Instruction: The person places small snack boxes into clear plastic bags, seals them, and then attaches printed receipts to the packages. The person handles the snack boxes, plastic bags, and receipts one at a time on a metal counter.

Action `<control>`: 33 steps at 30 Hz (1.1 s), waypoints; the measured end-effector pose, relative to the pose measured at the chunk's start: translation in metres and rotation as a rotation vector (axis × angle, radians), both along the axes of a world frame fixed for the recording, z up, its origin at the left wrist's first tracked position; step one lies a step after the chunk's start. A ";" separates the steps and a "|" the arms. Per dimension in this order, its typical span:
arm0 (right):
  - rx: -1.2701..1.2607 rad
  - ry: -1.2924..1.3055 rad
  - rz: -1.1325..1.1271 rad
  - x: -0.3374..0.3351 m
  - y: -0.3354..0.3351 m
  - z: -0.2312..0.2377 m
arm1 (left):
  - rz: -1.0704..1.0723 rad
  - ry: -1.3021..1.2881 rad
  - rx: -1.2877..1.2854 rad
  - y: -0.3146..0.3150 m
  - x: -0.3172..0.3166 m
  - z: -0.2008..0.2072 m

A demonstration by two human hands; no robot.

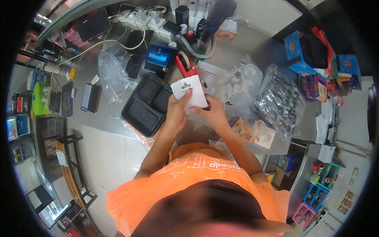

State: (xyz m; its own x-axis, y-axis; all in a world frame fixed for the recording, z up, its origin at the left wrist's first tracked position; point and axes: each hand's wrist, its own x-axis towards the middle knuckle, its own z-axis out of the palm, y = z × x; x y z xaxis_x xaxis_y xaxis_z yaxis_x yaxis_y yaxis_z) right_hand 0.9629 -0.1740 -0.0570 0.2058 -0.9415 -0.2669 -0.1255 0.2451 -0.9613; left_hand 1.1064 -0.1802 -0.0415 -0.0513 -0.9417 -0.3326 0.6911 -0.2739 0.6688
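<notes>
In front of my chest, both hands hold a small white card point(188, 96) with a dark, slot-like mark near its top. My left hand point(176, 112) grips its left side, the thumb lying across its face. On the lower right edge, the fingers of my right hand point(213, 112) are closed. What lies behind the card is mostly hidden, though a dark reddish edge shows by the right fingers. Left of my left hand is a black plastic tray point(145, 113) with several compartments. Just beyond the card stands a red tape dispenser point(184, 63) with a roll of tape.
A shiny blue-black device point(159, 58) stands behind the tray. Clear plastic bags lie left and right, one bag point(278, 104) holding dark items. A phone point(90, 97) rests on the left of the metal table point(79, 114). Power strips point(146, 17) and cables crowd the back.
</notes>
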 end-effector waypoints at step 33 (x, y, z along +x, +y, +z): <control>-0.483 0.214 -0.258 0.002 -0.070 -0.179 | 0.332 -0.167 -0.012 -0.010 0.064 -0.015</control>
